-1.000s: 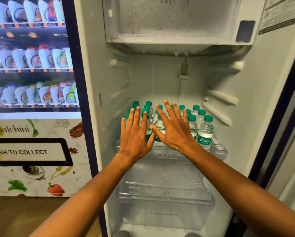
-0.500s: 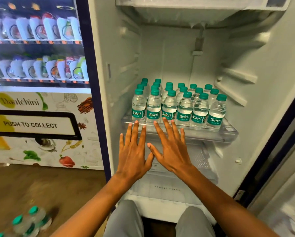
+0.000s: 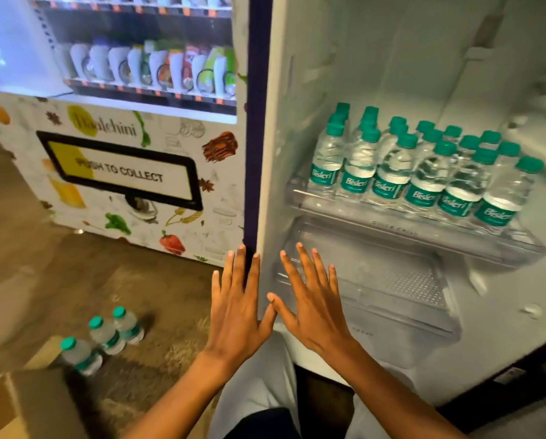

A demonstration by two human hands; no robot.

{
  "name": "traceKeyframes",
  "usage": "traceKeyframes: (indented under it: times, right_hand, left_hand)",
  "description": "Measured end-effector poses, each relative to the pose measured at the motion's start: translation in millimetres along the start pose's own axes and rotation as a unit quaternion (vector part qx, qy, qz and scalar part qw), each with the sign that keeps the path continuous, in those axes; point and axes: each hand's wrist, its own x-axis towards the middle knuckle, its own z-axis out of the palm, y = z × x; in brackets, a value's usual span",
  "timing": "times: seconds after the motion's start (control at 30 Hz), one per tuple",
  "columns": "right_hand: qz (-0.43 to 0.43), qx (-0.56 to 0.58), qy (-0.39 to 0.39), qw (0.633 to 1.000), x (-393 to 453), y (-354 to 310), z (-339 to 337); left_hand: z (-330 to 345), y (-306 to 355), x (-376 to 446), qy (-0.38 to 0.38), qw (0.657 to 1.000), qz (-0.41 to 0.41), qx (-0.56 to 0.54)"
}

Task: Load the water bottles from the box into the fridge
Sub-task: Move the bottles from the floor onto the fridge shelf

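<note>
Bottles on shelf [image 3: 423, 172]: clear plastic, teal caps, teal-and-white Bisleri labels; upright in packed rows, front row at the front edge of the fridge shelf [image 3: 392, 223].
Bottles on floor [image 3: 104, 337]: three, same caps, standing just beside the cardboard box [image 3: 28, 403].
Left hand [image 3: 237, 315]: flat, fingers straight and spread, holds nothing.
Right hand [image 3: 313, 308]: flat, fingers spread, holds nothing; thumb tips of both hands touching.

Water bottles, fridge and box

Clear water bottles [image 3: 423, 172] with green caps and Bisleri labels stand upright in packed rows on the clear shelf [image 3: 417, 231] of the open white fridge [image 3: 297, 106]. Three more bottles [image 3: 102, 337] stand on the floor left of the fridge, beside the cardboard box [image 3: 28, 403].
</note>
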Motion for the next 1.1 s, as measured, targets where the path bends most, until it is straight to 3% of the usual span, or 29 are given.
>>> traceKeyframes:
  times: [0.23, 0.5, 0.63, 1.1]
  right_hand:
    - [-0.027, 0.051, -0.046, 0.997, 3, -56, 51]
    - [0.042, 0.048, 0.004, 0.998, 4, -121, 89]
    - [-0.047, 0.050, -0.058, 0.996, -12, -157, 115]
    - [-0.165, 0.063, -0.276, 0.945, 30, -208, 226]
  left_hand:
    - [3, -71, -41, -0.036, 0.992, -0.118, 0.038]
    - [8, -152, -103, -0.087, 0.960, -0.254, 0.078]
    - [15, -177, -125, -0.107, 0.951, -0.278, 0.078]
    - [43, -294, -150, -0.187, 0.902, -0.368, 0.131]
